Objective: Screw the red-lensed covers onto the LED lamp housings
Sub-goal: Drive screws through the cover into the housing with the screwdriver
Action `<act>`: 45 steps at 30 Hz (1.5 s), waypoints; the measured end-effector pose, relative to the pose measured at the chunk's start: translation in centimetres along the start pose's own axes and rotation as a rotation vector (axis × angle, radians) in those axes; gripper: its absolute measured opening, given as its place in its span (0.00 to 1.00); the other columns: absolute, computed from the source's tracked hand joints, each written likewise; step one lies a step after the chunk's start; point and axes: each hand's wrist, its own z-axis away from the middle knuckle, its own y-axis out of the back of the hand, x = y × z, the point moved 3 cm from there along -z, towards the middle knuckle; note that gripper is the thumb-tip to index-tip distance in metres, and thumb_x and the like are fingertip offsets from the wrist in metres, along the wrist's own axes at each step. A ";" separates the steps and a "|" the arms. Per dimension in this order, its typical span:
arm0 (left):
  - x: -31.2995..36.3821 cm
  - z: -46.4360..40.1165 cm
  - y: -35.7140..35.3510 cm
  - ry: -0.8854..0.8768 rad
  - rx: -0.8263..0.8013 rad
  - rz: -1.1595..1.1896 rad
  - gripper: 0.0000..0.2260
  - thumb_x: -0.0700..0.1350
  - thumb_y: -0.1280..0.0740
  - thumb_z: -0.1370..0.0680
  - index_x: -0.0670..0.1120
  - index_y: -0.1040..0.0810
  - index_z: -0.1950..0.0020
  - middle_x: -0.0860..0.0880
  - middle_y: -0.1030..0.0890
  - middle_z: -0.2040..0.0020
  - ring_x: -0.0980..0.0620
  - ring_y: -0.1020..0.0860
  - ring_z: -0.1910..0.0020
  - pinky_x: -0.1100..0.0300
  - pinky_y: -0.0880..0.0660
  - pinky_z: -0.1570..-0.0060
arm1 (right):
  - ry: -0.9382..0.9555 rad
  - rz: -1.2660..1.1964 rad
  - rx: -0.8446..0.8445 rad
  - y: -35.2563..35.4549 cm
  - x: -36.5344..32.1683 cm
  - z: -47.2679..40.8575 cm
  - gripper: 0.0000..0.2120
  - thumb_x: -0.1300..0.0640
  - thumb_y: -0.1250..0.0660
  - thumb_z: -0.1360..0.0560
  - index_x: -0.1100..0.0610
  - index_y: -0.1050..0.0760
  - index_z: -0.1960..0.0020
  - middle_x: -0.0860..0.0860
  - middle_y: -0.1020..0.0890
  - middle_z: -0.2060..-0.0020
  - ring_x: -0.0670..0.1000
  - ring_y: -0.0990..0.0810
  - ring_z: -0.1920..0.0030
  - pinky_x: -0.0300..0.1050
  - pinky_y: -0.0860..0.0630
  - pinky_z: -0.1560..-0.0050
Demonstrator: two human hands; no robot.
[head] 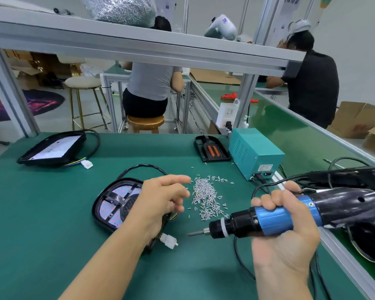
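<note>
Right hand (284, 226) grips screwdriver (268, 221); left hand (160, 200) over screws (206, 200).

Left hand (160, 198) reaches forward, fingers loosely spread; right hand (284, 226) clenched in a grip.

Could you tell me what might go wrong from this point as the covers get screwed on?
The left hand reaches across the lamp housing toward the loose screw pile; a sweep could scatter screws. The right hand holds the electric screwdriver with its bit pointing toward the left forearm, so a slip might jab it.
</note>
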 end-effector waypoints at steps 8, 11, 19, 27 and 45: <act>-0.9 3.6 3.5 0.104 -0.067 0.250 0.06 0.31 0.33 0.29 0.38 0.20 0.56 0.41 0.16 0.60 0.51 0.19 0.68 0.62 0.21 0.68 | -0.030 -0.075 -0.039 -2.7 0.2 0.5 0.09 0.63 0.39 0.33 0.52 0.28 0.55 0.44 0.30 0.74 0.44 0.30 0.73 0.35 0.26 0.63; -1.4 4.6 4.3 0.138 -0.066 0.328 0.06 0.34 0.31 0.35 0.40 0.19 0.59 0.40 0.16 0.60 0.50 0.19 0.68 0.62 0.22 0.69 | -0.034 -0.086 -0.044 -3.5 0.5 0.6 0.09 0.62 0.38 0.34 0.52 0.28 0.56 0.45 0.30 0.73 0.44 0.30 0.73 0.36 0.27 0.63; -2.0 6.2 5.5 0.216 -0.011 0.512 0.08 0.37 0.31 0.34 0.41 0.21 0.56 0.43 0.19 0.63 0.52 0.20 0.70 0.62 0.22 0.71 | -0.046 -0.123 -0.080 -5.3 1.4 0.9 0.08 0.62 0.38 0.32 0.53 0.28 0.56 0.45 0.29 0.73 0.44 0.29 0.73 0.37 0.27 0.63; -2.3 7.1 5.8 0.259 -0.003 0.600 0.07 0.35 0.31 0.35 0.40 0.20 0.58 0.43 0.19 0.65 0.52 0.22 0.72 0.64 0.22 0.73 | -0.073 -0.127 -0.105 -6.3 2.1 1.5 0.08 0.62 0.38 0.33 0.53 0.27 0.56 0.45 0.29 0.73 0.45 0.29 0.73 0.37 0.26 0.63; -1.2 8.0 7.6 0.062 -0.036 0.259 0.04 0.39 0.29 0.35 0.42 0.15 0.63 0.42 0.18 0.63 0.54 0.23 0.70 0.63 0.24 0.73 | -0.107 -0.130 -0.130 -7.2 3.3 2.3 0.08 0.62 0.37 0.34 0.53 0.28 0.56 0.46 0.28 0.73 0.45 0.29 0.73 0.36 0.26 0.64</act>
